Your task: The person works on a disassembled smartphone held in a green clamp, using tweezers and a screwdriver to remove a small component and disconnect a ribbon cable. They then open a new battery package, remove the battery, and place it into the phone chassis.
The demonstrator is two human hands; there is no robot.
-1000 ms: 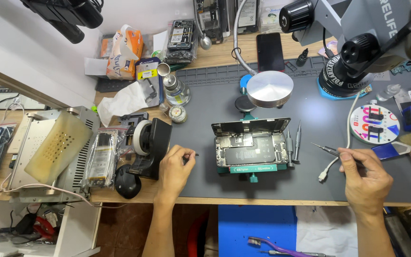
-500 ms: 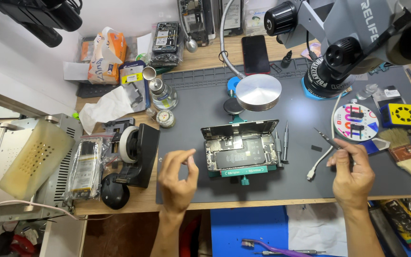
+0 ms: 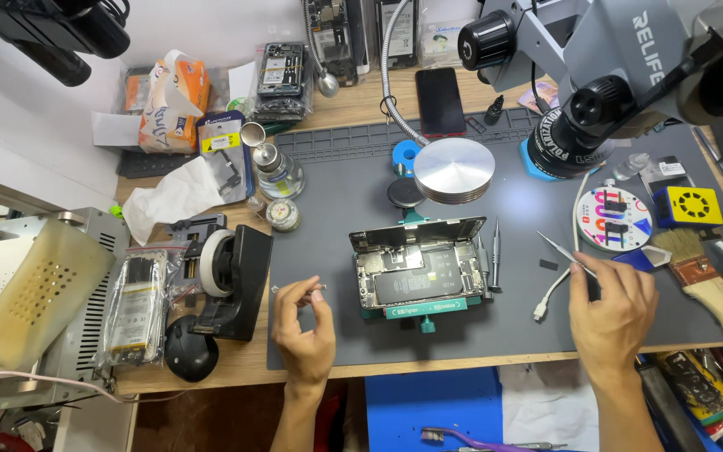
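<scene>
Tweezers (image 3: 564,252) sit pinched in my right hand (image 3: 614,308), fingers clamped together around their rear end, the slim metal tips pointing up and to the left over the grey work mat (image 3: 336,184). Just beside that hand lies a white cable (image 3: 556,289), and a small dark chip (image 3: 548,264) rests on the mat below the tweezer tips. My left hand (image 3: 305,326) hovers over the mat's near left corner, thumb and forefinger closed on a tiny pale part (image 3: 318,287) too small to make out. Between my two hands the opened smartphone (image 3: 418,273) lies clamped in a teal holder (image 3: 425,310), its insides showing, with its lifted screen panel (image 3: 418,232) standing along the far edge. Two thin screwdrivers (image 3: 495,255) lie just to the right of the phone. Left of my left hand a black tape dispenser (image 3: 232,272) stands on the wooden counter (image 3: 361,105). Further back, a round metal disc (image 3: 454,170) hangs over the mat on a gooseneck, and the microscope head (image 3: 583,125) looms over the right side. A wide paintbrush (image 3: 696,264) lies beyond my right hand, near a round colourful pad (image 3: 613,219)
</scene>
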